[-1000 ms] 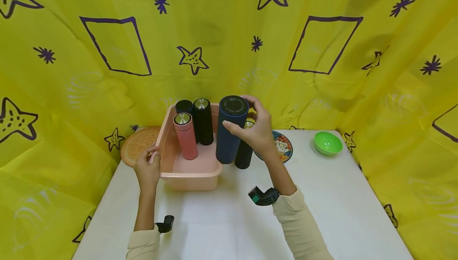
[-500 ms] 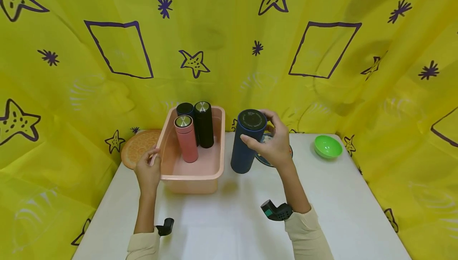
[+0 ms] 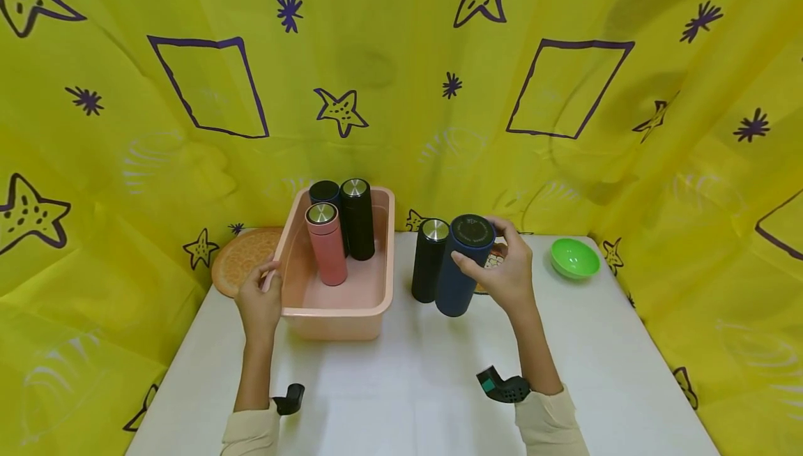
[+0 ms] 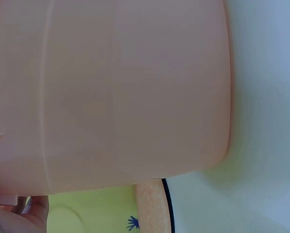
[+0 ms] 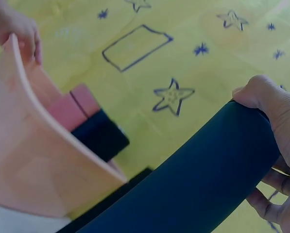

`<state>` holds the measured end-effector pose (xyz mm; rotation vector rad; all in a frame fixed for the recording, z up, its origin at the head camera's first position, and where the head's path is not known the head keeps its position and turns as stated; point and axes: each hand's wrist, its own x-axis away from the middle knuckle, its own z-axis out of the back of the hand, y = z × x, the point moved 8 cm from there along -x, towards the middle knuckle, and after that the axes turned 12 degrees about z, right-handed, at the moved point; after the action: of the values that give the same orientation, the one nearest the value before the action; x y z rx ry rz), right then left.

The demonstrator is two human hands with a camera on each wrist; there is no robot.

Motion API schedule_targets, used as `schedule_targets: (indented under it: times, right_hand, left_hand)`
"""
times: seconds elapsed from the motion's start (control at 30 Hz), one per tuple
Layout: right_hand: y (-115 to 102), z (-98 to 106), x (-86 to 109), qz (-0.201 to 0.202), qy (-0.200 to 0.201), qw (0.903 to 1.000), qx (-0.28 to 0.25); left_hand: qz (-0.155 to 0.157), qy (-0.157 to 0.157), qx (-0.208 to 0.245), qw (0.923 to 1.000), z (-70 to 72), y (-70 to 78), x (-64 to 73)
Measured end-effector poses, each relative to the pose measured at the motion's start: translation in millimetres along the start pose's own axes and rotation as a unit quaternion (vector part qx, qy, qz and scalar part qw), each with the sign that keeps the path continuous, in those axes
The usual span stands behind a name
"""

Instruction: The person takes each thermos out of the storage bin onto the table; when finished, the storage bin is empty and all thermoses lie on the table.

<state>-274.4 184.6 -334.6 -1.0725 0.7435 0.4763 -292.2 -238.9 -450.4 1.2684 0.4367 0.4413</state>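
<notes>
My right hand grips a dark blue flask near its top, thumb on one side and fingers round the other; the flask leans slightly. Just left of it a black flask with a silver lid stands on the table. My left hand pinches the left rim of a pink plastic tub. Inside the tub stand a pink flask, a black flask with a silver lid, and a dark flask partly hidden behind the pink one. In the right wrist view the blue flask fills the foreground.
An orange round mat lies behind the tub at the left. A patterned round mat is mostly hidden behind my right hand. A green bowl sits at the back right. Yellow curtains surround the white table.
My right hand has carried the blue flask rightward and down, from over the tub's right rim to beyond the standing black flask, which shows again. The left hand stays on the rim.
</notes>
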Motion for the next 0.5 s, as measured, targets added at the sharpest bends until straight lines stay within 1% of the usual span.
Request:
schedule_targets:
  times: [0.13, 0.3, 0.4, 0.5]
  right_hand:
    - [16, 2, 7.8, -0.028, 0.001, 0.9996, 0.006]
    - [37, 1, 18.6, -0.085, -0.009, 0.9956, 0.039]
    - [47, 0, 24.0, -0.094, -0.014, 0.9939, 0.056]
    - [56, -2, 28.2, -0.092, -0.017, 0.9936, 0.063]
  left_hand:
    - [0.003, 0.001, 0.001, 1.0000, 0.9, -0.5, -0.1]
    - [0.001, 0.000, 0.001, 1.0000, 0.6, 0.0, 0.0]
    - [-0.001, -0.005, 0.007, 1.0000, 0.0, 1.5, 1.1]
    - [-0.002, -0.006, 0.012, 0.9999, -0.2, 2.5, 1.5]
